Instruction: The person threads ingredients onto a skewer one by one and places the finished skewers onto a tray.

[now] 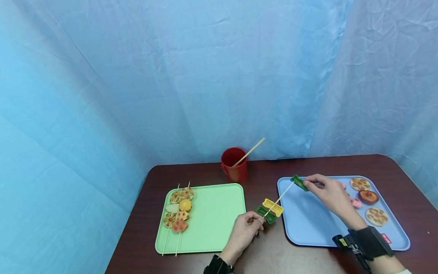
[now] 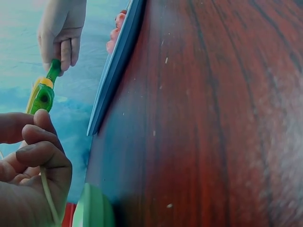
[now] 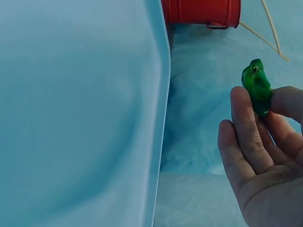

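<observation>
My left hand (image 1: 243, 232) holds a thin wooden skewer (image 1: 283, 194) near its lower end, over the gap between the two trays. Threaded on it just beyond the fingers are a green pepper piece (image 1: 266, 214) and a yellow pepper piece (image 1: 273, 207), both toy-like. Above the blue tray, my right hand (image 1: 330, 192) pinches another green pepper piece (image 3: 258, 87) between thumb and fingers. That piece is right at the skewer's upper tip in the head view. In the left wrist view, the left hand's fingers (image 2: 45, 153) curl round the skewer.
The blue tray (image 1: 308, 232) on the right carries round slices, a brown mushroom-like piece (image 1: 368, 196) and pink pieces (image 1: 356, 203). On the left, a green tray (image 1: 219, 220) bears two loaded skewers (image 1: 179, 217). A red cup (image 1: 235, 167) with thin sticks (image 1: 251, 150) stands behind.
</observation>
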Demonstrator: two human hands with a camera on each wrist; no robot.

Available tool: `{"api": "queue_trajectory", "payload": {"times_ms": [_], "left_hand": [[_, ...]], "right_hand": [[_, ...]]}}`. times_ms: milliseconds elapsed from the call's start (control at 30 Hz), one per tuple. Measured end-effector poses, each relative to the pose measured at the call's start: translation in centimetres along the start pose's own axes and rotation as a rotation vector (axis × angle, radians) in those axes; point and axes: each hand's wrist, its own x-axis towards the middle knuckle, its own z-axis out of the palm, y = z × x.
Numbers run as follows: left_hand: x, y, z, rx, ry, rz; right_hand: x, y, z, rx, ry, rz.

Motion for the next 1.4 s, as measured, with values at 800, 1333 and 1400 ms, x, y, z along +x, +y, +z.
{"api": "queue_trajectory", "payload": {"times_ms": [800,1333,1400], "left_hand": [[0.0,-0.4,0.0,0.043,-0.027,0.035],[0.0,-0.4,0.2,0.019,-0.016,0.026],[0.0,-0.4,0.2,0.02,-0.014,0.028]], "right_hand": [[0.0,-1.1,-0.2,0.116,-0.026,0.036],[-0.5,-1.5,0.3,0.138,-0.017,0.041],[-0.5,-1.5,0.3,0.139,-0.017,0.033]]}}
